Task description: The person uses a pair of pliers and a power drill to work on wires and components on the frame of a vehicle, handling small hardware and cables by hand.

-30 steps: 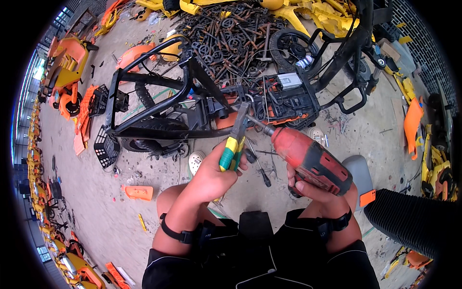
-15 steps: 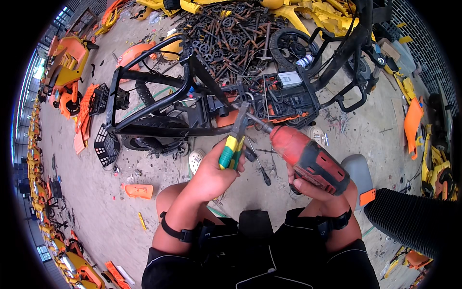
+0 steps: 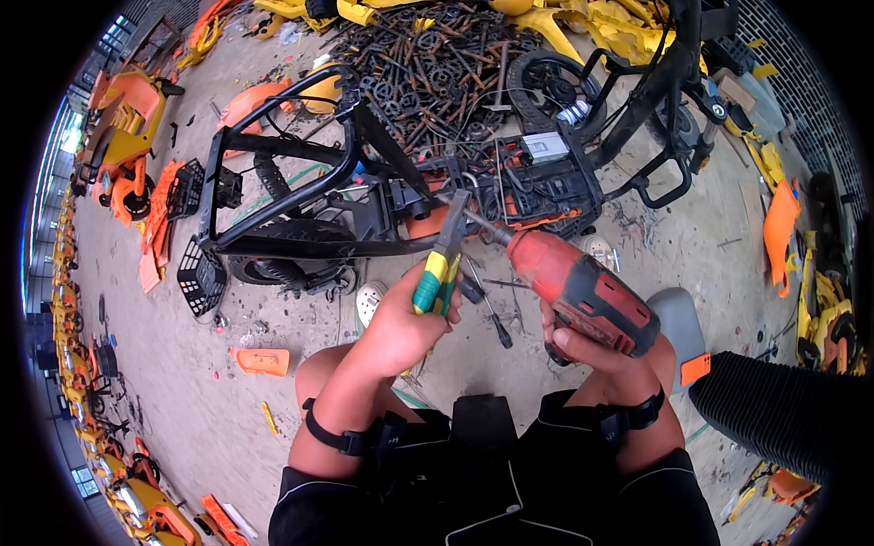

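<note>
My left hand (image 3: 398,326) is closed around the green and yellow handles of a pair of pliers (image 3: 449,244), whose metal jaws point up and away from me. In my right hand (image 3: 592,341) is a red and black cordless impact driver (image 3: 583,287). Its thin bit points left and seems to meet or cross the plier jaws; whether they touch, I cannot tell. Just beyond both tools lies a black vehicle frame (image 3: 300,244), with an open compartment of wires and dark parts (image 3: 546,196) in its middle. A screwdriver (image 3: 502,332) lies on the floor between my feet.
A heap of rusty metal parts (image 3: 432,77) lies beyond the frame, with yellow panels (image 3: 628,41) behind it. An orange plastic piece (image 3: 262,361) is on the floor at left. At right are a black ribbed hose (image 3: 774,414) and an orange phone-like object (image 3: 695,369).
The impact driver has shifted very slightly left and up. The pliers stay in nearly the same place, and both hands keep their grip.
</note>
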`<move>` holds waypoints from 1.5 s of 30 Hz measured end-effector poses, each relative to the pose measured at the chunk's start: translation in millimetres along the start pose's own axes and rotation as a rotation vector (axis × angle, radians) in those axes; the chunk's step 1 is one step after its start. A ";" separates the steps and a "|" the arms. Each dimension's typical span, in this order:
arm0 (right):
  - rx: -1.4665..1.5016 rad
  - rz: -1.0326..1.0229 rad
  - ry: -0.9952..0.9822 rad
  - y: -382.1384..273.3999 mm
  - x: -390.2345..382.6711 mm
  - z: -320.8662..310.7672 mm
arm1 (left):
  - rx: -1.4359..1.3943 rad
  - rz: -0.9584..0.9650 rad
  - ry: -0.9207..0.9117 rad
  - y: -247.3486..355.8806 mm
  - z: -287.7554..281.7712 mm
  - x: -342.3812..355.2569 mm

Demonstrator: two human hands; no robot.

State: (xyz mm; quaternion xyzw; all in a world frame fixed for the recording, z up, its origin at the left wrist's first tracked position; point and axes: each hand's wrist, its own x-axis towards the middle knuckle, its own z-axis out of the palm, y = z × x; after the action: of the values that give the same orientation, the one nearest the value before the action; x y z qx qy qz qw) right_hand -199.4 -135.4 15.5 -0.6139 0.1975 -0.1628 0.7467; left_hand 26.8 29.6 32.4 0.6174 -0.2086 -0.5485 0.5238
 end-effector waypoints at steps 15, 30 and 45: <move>0.260 0.119 0.058 -24.6 2.2 14.1 | 0.027 0.010 0.043 -3.0 5.3 -0.4; 0.313 0.094 0.004 -10.5 2.1 6.7 | 0.032 0.035 0.022 -6.2 5.6 -0.5; 0.109 0.030 0.065 -9.1 -1.9 5.3 | -0.084 0.027 0.027 -10.0 -3.8 2.5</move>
State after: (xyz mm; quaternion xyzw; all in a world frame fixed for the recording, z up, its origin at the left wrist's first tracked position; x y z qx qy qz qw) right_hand -198.4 -131.7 25.5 -0.5639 0.2218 -0.1822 0.7744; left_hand 27.8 32.7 21.9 0.5994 -0.1866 -0.5415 0.5592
